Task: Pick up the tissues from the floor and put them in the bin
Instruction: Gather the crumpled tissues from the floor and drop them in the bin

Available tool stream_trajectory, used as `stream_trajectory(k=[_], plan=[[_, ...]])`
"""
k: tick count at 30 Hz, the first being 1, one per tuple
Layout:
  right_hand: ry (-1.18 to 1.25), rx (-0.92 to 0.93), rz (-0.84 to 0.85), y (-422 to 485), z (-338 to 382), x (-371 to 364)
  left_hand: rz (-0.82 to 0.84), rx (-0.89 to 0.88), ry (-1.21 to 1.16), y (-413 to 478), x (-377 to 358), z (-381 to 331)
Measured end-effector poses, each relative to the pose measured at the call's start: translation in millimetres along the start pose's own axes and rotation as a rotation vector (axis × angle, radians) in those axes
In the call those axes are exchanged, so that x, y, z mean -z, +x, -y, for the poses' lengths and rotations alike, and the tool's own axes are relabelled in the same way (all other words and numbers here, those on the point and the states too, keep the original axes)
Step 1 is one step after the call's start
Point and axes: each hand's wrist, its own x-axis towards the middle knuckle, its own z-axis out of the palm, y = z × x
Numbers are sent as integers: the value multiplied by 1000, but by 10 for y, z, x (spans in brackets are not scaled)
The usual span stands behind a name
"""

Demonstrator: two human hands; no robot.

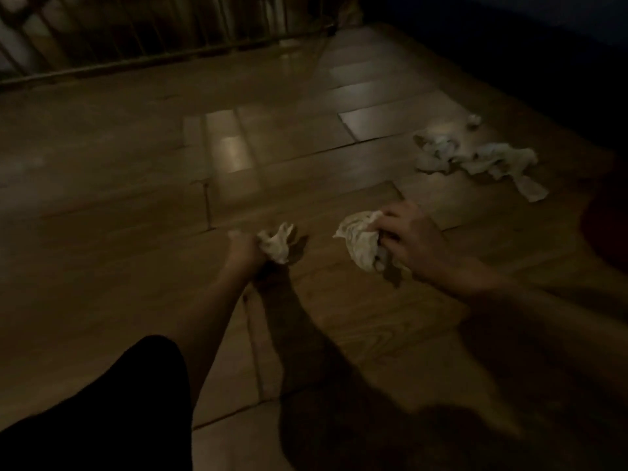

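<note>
The room is dim. My left hand point(245, 247) is closed around a small crumpled white tissue point(277, 244) just above the wooden floor. A larger crumpled tissue wad point(360, 243) is gripped by my right hand point(413, 241), a little to the right. Further right on the floor lies a loose pile of several white tissues point(475, 158), with one small ball point(474, 120) beyond it. No bin is in view.
The wooden plank floor point(170, 198) stretches ahead. A railing with thin vertical bars point(153, 35) runs along the far left. A dark wall or furniture edge point(543, 62) borders the far right. My dark-clothed knee point(102, 402) fills the lower left.
</note>
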Motion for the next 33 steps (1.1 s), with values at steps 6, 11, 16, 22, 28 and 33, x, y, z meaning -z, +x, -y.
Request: stream_trajectory(k=[6,11,16,22,28,33], plan=[[-185,-11,24,19,-535,1061,191,-117,64,36,-187,-967],[-314,-101,-57,-60,-1017,2231,213,-496,22,-39,-69,-2613],[-421,-312,-192,-468,-1675,3326,93,-749,-151,-333,190,-4367],[-335,-653,-274,-1203,-2578,3852,18,-1027,-187,-681,107,-5986],[-94,-818,-189,-1841,-3059,3558,283,-1053,64,-725,-567,-6825],[-51,-912,-285,-1888,-3058,3472,270,-986,216,-558,-619,-6987]])
